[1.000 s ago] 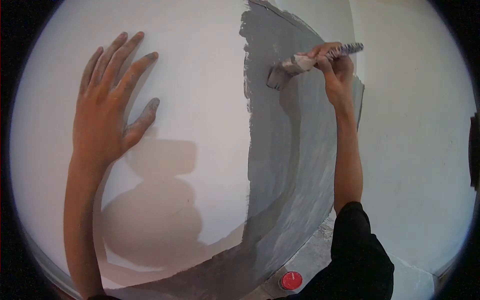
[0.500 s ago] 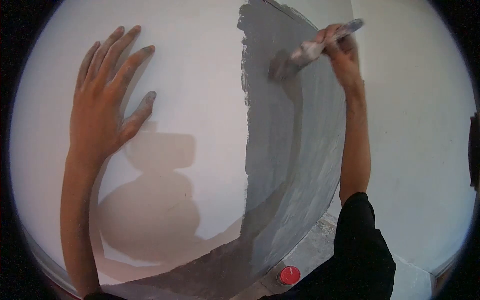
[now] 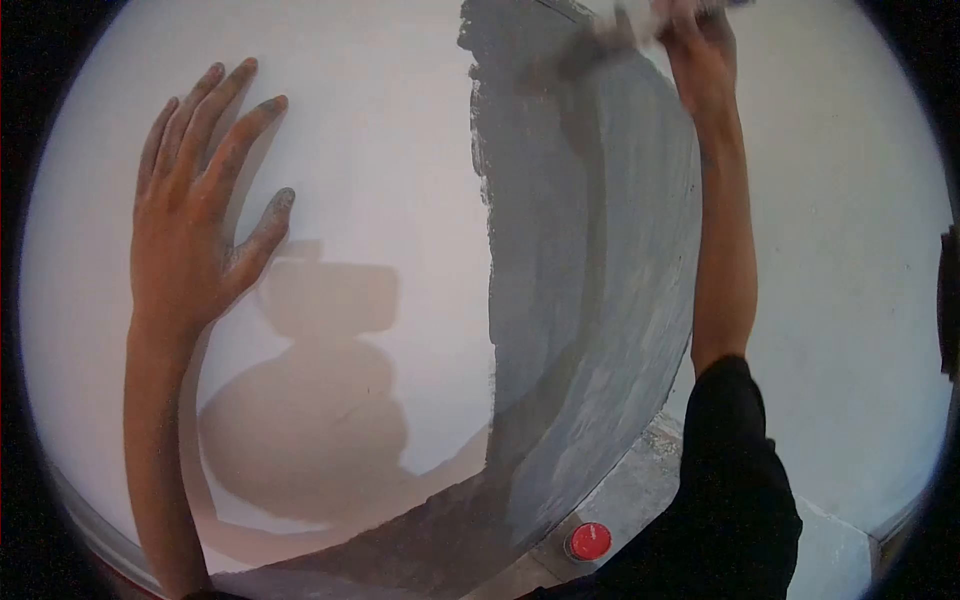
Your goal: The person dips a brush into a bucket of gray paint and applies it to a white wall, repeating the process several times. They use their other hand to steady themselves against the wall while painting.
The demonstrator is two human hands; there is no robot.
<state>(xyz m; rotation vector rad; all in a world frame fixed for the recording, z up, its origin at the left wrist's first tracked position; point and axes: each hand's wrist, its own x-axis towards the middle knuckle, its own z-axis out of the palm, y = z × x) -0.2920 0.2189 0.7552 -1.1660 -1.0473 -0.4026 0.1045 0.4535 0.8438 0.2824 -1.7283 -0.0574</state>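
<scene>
A paintbrush [image 3: 615,40], smeared by motion, is gripped in my right hand [image 3: 700,60] near the top of the view. Its bristles point left and lie over the grey painted area [image 3: 540,200] of the panel. Fingers spread, my left hand [image 3: 195,200] rests against the white part of the panel [image 3: 400,150]; grey paint stains its thumb and fingertips. The grey area has a ragged left edge and continues as a band along the bottom. Part of the brush handle and the fingertips on it are cut off or blurred.
A container with a red top [image 3: 590,541] stands on the floor [image 3: 640,480] at the lower right. Beyond my right arm rises a pale wall [image 3: 840,250]. A dark object [image 3: 948,300] shows at the far right edge. My shadow falls across the panel.
My right hand has moved up and slightly right with the paintbrush, whose bristles have moved up. My left hand stays spread on the panel; the view has shifted slightly.
</scene>
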